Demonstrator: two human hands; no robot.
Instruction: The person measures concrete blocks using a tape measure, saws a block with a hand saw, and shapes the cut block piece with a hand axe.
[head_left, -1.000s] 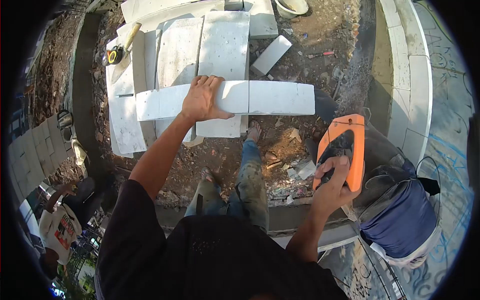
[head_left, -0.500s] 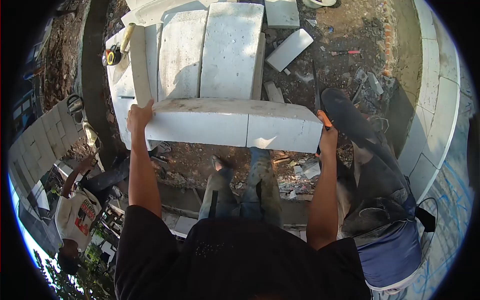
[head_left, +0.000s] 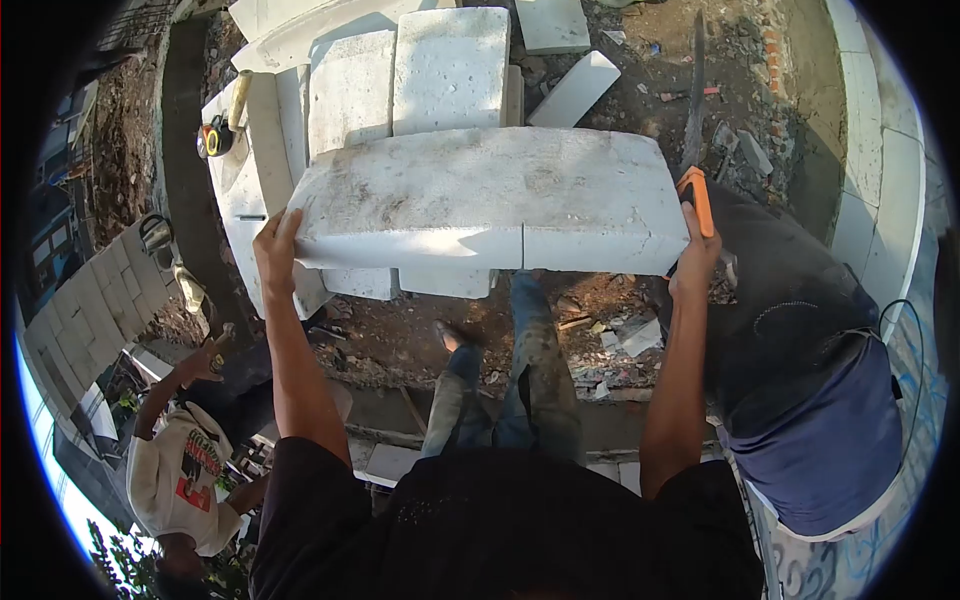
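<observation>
A long white aerated concrete block [head_left: 450, 190] spans the space between my hands, its broad stained face turned up. A thin dark cut line runs down its front edge, right of the middle. My left hand [head_left: 278, 250] is closed around the block's left end. At the other end, my right hand [head_left: 697, 250] grips the orange handle of a hand saw [head_left: 698, 200] while pressed against the block's right end. The saw's blade points away from me, past the block's far right corner. More white blocks [head_left: 450, 70] lie stacked beneath and beyond it.
On the left block lie a tape measure [head_left: 214, 137] and a wooden-handled tool [head_left: 240, 98]. A loose block [head_left: 575, 90] rests on rubble. Close on my right is a person in dark clothes [head_left: 820, 400]; another person in a white shirt [head_left: 180, 470] is at left. A block wall [head_left: 880, 180] stands at right.
Both hands have lifted and rolled the block so its broad face shows. It has shifted slightly away and right. The saw has swung up with my right hand. The person at right has bent lower.
</observation>
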